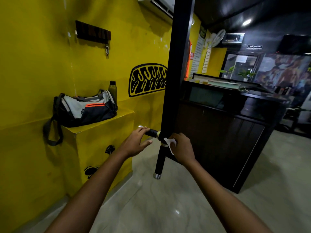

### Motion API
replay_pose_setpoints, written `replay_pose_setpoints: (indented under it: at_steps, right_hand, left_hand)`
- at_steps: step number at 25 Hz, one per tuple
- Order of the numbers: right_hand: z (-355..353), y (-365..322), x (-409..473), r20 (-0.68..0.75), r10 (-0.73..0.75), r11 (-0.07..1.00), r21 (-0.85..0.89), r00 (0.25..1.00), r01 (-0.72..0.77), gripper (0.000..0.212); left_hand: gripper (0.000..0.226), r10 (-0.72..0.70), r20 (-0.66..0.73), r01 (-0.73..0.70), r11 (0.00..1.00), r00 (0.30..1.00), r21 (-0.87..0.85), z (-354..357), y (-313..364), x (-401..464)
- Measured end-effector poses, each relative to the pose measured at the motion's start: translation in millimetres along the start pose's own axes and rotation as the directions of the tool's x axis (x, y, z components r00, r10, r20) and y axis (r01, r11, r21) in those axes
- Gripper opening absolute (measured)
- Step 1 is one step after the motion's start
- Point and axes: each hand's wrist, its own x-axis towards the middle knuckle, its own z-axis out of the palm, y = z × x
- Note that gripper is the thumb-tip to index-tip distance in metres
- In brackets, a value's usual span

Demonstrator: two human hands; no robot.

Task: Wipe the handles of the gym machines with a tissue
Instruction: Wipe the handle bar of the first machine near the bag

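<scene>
A white tissue [170, 144] sits at frame centre, pinched in the right hand [182, 149] against the black upright post [175, 73] where two black handles meet. The left hand [136, 142], at nine o'clock of it, rests loosely curled on the sideways handle [152, 132]. The other handle [160, 161] hangs toward six o'clock. A gym bag [84, 107] lies on a yellow ledge [104, 121] at ten o'clock.
</scene>
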Motion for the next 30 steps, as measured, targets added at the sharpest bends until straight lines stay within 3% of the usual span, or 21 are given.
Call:
replay_pose_setpoints:
  at_steps: [3,8,14,20,22,25,30]
  right_hand:
    - [2,13,2,0.065,-0.089,0.989,-0.111,0.994,0.096,0.032]
    - [26,25,-1,0.158,-0.136,0.976,-0.151,0.978,0.16,0.029]
    - [31,30,15,0.15,-0.176,0.963,-0.18,0.973,0.202,0.029]
    - [46,39,21,0.176,-0.311,0.885,-0.306,0.934,0.352,0.024]
    - [57,41,22,0.179,-0.364,0.836,-0.368,0.914,0.406,0.018]
    - [66,41,26,0.167,-0.32,0.835,-0.415,0.932,0.362,0.011]
    - [77,25,18,0.053,-0.216,0.849,-0.482,0.975,0.214,0.003]
  left_hand:
    - [0.063,-0.01,0.001,0.01,0.999,1.0,0.032,14,1,-1]
    - [0.067,-0.035,0.045,0.029,0.992,0.998,0.125,21,-9,3]
    - [0.067,0.03,0.059,-0.04,0.985,0.998,0.166,26,-20,29]
    - [0.073,0.142,0.121,-0.173,0.934,0.982,0.311,46,-46,58]
    - [0.074,0.23,0.169,-0.279,0.88,0.958,0.384,50,-62,65]
    - [0.077,0.331,0.24,-0.407,0.787,0.913,0.464,54,-87,70]
    - [0.079,0.427,0.281,-0.511,0.726,0.859,0.46,54,-104,80]
